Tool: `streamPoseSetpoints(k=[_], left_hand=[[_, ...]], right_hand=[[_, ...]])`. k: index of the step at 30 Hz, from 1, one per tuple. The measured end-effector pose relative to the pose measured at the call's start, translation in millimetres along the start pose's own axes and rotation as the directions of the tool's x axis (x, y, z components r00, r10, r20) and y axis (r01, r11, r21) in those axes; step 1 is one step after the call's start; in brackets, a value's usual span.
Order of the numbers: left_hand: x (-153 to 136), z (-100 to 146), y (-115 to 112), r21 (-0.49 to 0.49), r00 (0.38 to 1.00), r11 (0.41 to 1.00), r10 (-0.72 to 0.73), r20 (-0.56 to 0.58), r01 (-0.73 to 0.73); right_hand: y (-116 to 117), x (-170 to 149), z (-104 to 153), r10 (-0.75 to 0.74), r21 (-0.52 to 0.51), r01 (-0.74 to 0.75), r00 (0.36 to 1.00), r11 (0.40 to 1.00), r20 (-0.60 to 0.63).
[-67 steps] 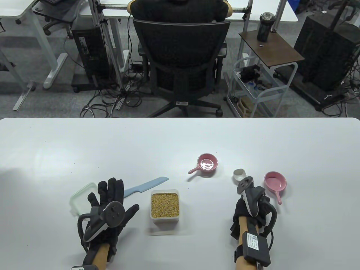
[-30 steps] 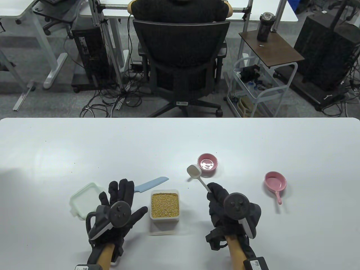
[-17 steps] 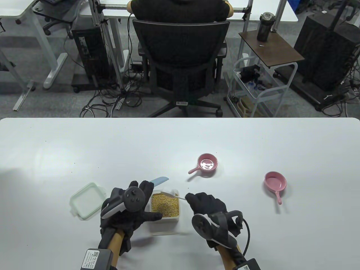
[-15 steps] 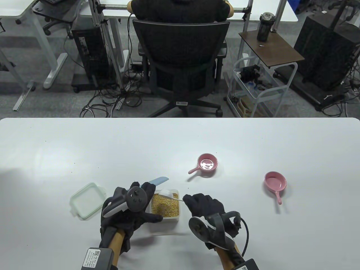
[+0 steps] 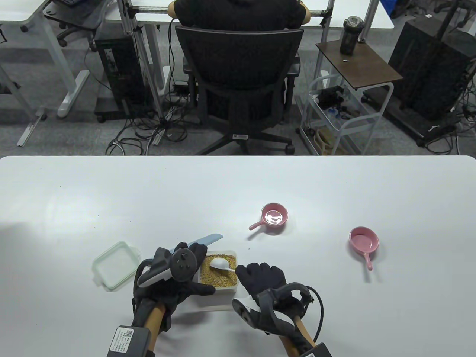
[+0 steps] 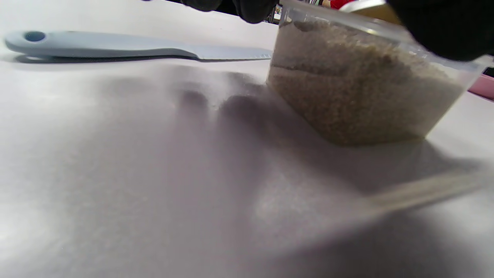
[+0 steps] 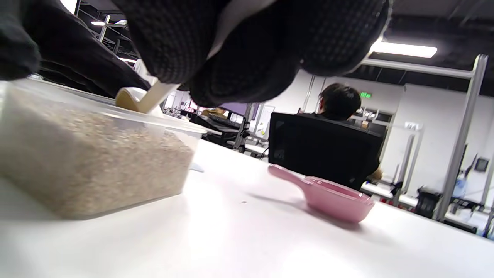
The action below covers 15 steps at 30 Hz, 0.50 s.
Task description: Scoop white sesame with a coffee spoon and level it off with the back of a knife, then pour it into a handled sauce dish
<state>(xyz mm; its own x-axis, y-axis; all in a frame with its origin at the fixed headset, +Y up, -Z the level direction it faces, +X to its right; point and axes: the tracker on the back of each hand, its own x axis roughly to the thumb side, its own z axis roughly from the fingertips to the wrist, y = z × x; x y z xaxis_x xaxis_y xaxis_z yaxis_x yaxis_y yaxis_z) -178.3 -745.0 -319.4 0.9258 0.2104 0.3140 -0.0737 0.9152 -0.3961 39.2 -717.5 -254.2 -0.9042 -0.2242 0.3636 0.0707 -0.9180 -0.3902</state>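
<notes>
A clear tub of tan sesame point(image 5: 218, 276) stands near the table's front edge. My left hand point(image 5: 197, 270) grips its left side, thumb along the front wall and fingers point(image 6: 251, 9) at the back corner. My right hand point(image 5: 241, 272) pinches the handle of a white coffee spoon point(image 5: 220, 263), whose bowl lies in the sesame; the right wrist view shows the spoon point(image 7: 135, 99) over the tub's point(image 7: 88, 162) rim. A light blue knife point(image 5: 208, 240) lies flat behind the tub, partly hidden by my left hand. One pink handled sauce dish point(image 5: 274, 215) sits behind and to the right, untouched.
The tub's pale green lid point(image 5: 113, 264) lies to the left of my left hand. A second pink handled dish point(image 5: 364, 240) is at the right. A person sits in a black office chair point(image 5: 240, 70) beyond the table's far edge.
My right hand picked up the spoon at the right, carried it left and lowered its bowl into the sesame. My left hand slid right and took hold of the tub.
</notes>
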Motion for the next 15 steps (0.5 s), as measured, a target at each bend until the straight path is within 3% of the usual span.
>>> streamPoseSetpoints(k=[8,15], left_hand=[[2,-1,1,-0.006,0.999,0.999,-0.037,-0.007,0.037],[3,-1,1,-0.011,0.999,0.999,-0.045,-0.011,0.045]], right_hand=[[-2,-7,-6,-0.169,0.090,0.175,0.983,0.980,-0.066],[7,-24,-14,-0.346,0.195,0.384,0.916,0.903,-0.205]])
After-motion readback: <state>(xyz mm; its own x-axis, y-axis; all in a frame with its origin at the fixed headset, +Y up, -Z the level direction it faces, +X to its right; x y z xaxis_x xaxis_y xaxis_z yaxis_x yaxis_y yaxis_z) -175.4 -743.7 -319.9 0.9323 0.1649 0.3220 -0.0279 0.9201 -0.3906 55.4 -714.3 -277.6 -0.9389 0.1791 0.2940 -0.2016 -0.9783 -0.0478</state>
